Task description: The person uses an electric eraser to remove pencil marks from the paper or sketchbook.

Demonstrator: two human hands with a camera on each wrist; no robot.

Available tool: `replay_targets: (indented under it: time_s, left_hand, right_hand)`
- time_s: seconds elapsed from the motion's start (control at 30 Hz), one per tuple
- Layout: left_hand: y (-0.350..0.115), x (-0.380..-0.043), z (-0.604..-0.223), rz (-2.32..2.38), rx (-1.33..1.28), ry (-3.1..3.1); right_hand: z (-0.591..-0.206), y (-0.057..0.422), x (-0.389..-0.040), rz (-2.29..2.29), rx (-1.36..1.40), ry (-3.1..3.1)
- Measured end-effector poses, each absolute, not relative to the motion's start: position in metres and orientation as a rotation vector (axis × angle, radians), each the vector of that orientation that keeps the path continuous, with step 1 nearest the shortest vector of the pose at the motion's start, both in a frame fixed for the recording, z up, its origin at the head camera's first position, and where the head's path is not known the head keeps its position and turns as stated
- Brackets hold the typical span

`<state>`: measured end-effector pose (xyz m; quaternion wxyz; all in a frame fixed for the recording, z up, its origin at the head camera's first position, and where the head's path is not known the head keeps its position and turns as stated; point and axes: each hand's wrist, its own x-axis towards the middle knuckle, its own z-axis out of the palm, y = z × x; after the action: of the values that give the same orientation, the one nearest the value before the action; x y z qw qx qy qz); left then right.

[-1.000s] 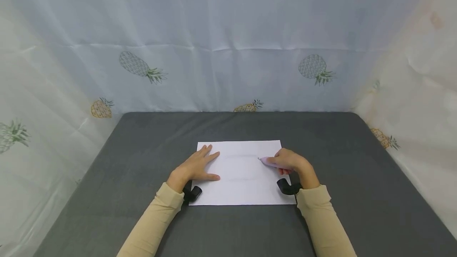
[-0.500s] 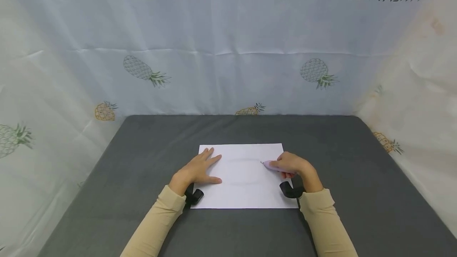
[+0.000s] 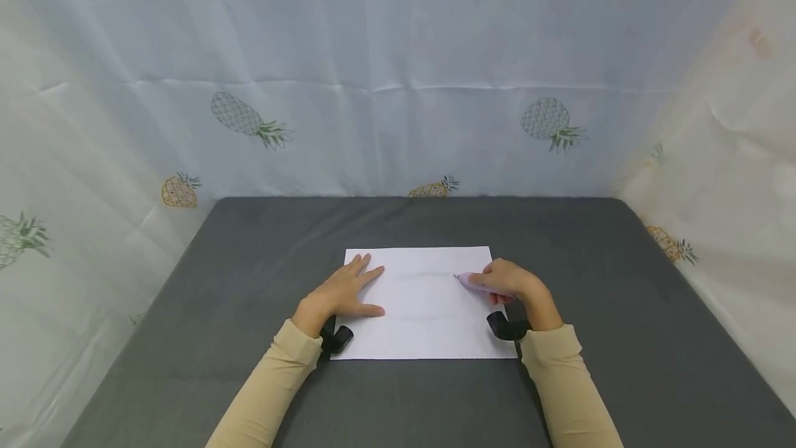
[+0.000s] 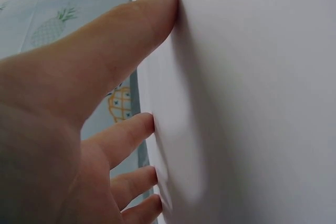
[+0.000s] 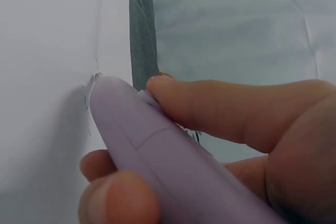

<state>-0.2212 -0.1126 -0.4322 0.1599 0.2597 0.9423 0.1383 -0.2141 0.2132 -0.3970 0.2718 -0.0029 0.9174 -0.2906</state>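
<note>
Paper (image 3: 429, 334) flat on the dark table (image 3: 398, 406), under both hands, long sides near and far. Left hand (image 3: 342, 291) spread wide over the left part, touching it, apparently to steady it. Right hand (image 3: 508, 279) over the right edge, pinching a purple tool (image 5: 152, 135), tip (image 5: 98, 76) aimed left and slightly far, at or very near the surface; exact contact hard to tell. Beside the tip, a few short dark marks (image 5: 86, 102); cannot tell whether drawn or cut. Step in hand, by the look of it: working the tip over the right part. Needed for the next move, at a guess: firm press on the left, secure pinch, light even pressure.
</note>
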Motion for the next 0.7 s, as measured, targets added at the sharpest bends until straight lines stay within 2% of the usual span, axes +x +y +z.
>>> replay_targets:
  time_s: [0.7]
  left_hand:
    - [-0.1095,-0.2242,-0.4333,0.369,0.713,2.676]
  right_hand:
    - [-0.3988,0.2118,-0.2165,-0.769,-0.051,2.427]
